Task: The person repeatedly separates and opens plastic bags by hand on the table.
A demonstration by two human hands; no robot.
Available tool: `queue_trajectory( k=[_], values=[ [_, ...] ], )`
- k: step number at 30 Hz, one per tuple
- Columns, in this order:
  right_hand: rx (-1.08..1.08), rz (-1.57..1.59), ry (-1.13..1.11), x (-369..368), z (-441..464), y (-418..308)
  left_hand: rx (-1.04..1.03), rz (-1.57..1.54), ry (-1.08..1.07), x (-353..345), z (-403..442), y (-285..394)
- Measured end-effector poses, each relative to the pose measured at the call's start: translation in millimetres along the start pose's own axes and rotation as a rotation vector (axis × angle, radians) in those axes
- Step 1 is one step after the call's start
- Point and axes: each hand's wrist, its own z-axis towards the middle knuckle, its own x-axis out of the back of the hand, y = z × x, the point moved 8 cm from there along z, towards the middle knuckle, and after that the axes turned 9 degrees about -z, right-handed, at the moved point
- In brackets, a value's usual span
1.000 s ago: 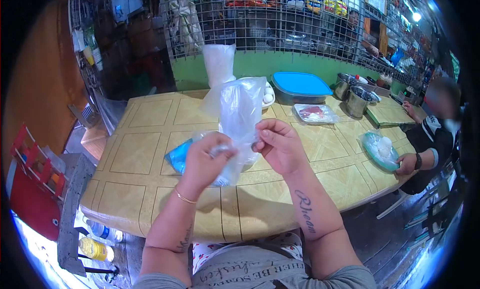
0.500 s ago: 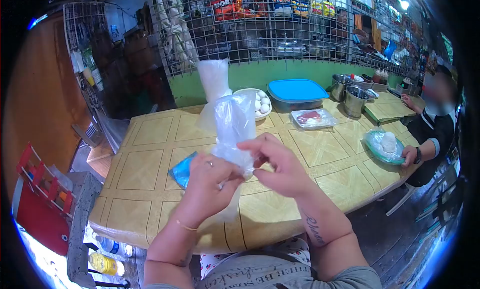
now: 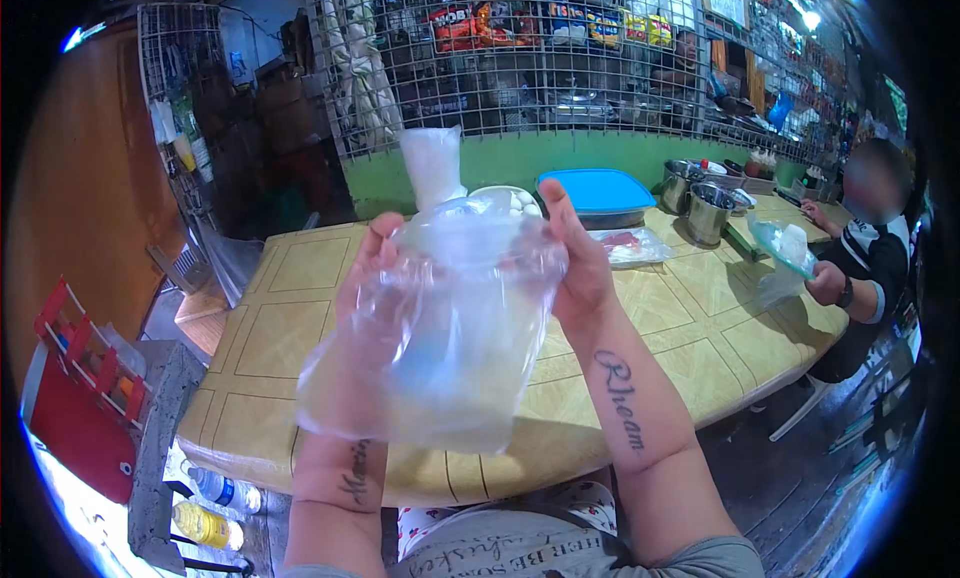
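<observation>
A clear plastic bag (image 3: 450,328) is stretched wide between my two hands above the near side of the table. My left hand (image 3: 368,268) grips its left edge, fingers partly behind the film. On the opposite edge, my right hand (image 3: 582,263) holds the plastic with its thumb pointing up. The bag's lower part hangs toward me, and a blue patch shows blurred through it. Beyond the bag stands a roll of plastic bags (image 3: 432,163). A bowl of white eggs (image 3: 520,204) is partly hidden behind my right hand.
A blue-lidded container (image 3: 597,193) and a wrapped tray of meat (image 3: 632,246) sit at the back. Steel pots (image 3: 708,218) stand farther right. At the right end a person (image 3: 870,238) holds a plastic-covered green plate (image 3: 783,250) with something white on it. A wire grille (image 3: 480,88) rises behind.
My hands have moved apart and the plastic, bunched between my fingers before, is now spread wide. The person at the right has raised and tilted the green plate.
</observation>
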Motion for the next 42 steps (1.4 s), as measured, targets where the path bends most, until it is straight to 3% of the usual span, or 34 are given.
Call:
queue_trajectory(
  k=[2,5,7,11,18,21,23,26,32,36,42],
  values=[
    [0.041,0.019,0.049,9.4,19.7,-2.0,-0.109,0.058,0.050,7.2,8.9,11.1],
    [0.015,-0.017,0.126,28.5,44.6,-6.2,-0.126,-0.112,0.191,-19.0,15.3,13.1],
    [-0.042,0.015,0.080,63.0,57.0,2.4,-0.045,-0.139,0.254,12.9,32.3,10.7],
    [-0.088,-0.099,0.326,78.0,49.1,13.3,0.078,-0.151,0.258,57.6,33.0,-2.1],
    [-0.268,-0.059,0.435,152.6,-17.7,74.4,0.269,-0.156,0.334,127.8,-29.1,-51.3],
    [-0.453,0.054,0.372,157.2,-40.3,105.6,0.397,-0.023,0.467,154.2,-45.3,-63.1],
    [-0.471,-0.033,0.352,168.6,-41.6,109.2,0.433,-0.035,0.493,176.9,-56.7,-68.0],
    [-0.567,-0.163,0.409,185.0,-51.8,113.8,0.468,0.096,0.549,153.0,-50.7,-63.0],
    [-0.809,-0.535,0.550,220.5,-72.5,122.3,0.767,0.569,0.601,164.4,-65.7,-78.7],
    [-0.817,-0.680,0.591,224.7,-78.4,118.3,0.789,0.729,0.543,165.0,-66.8,-75.2],
    [-0.789,-0.932,0.555,206.6,-73.5,104.2,0.647,0.955,0.559,149.3,-57.5,-60.5]
  ],
)
